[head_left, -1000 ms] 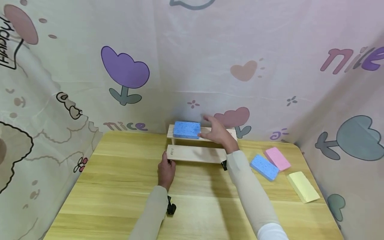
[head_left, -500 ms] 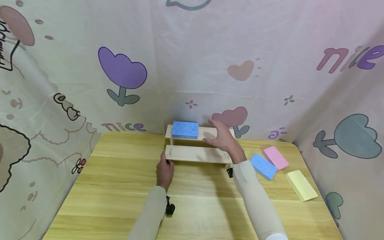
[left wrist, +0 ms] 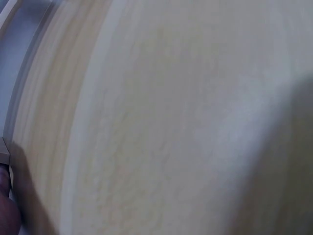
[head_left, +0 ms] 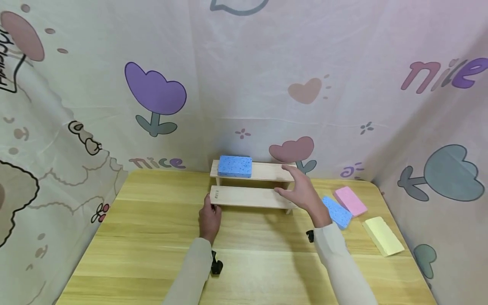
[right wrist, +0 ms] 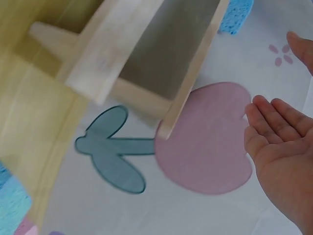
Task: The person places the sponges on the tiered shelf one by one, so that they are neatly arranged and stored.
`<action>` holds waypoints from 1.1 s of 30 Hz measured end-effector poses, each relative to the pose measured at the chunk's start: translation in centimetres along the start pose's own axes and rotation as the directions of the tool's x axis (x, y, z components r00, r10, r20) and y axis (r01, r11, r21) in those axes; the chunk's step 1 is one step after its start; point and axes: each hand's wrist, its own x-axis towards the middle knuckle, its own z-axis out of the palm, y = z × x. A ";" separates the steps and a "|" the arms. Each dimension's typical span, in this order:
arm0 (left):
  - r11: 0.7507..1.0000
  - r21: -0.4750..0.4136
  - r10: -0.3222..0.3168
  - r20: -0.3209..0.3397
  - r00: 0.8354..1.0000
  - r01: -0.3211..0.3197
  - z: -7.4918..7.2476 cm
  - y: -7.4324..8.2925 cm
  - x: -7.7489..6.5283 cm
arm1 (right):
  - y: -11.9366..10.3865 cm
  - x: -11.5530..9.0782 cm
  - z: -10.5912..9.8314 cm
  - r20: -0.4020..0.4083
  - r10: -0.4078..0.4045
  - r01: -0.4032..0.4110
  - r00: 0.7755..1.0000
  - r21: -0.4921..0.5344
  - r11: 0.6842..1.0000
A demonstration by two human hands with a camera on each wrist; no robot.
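A blue sponge [head_left: 235,166] lies flat on the left part of the upper step of a two-step wooden rack [head_left: 248,196]. My left hand [head_left: 209,220] holds the rack's front left corner; only a bit of that hand [left wrist: 9,215] shows at the edge of the left wrist view. Over the rack's right end is my right hand [head_left: 305,195], thumb and fingers spread apart. In the right wrist view this hand [right wrist: 283,152] has extended fingers and nothing in it, apart from the rack [right wrist: 171,115].
To the rack's right lie a second blue sponge [head_left: 337,214], a pink sponge [head_left: 350,201] and a yellow sponge [head_left: 383,237] on the wooden table [head_left: 152,245]. A printed cloth [head_left: 236,76] hangs right behind the table.
My right hand has drawn away from the blue sponge on the upper step, moving right and toward me. The left hand stays at the rack's corner.
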 end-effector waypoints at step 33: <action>1.000 0.004 0.030 0.004 1.000 -0.031 -0.2 0.1 -0.1 | 10.7 -11.1 0.6 -0.143 0.214 -0.222 0.966 -0.040 0.974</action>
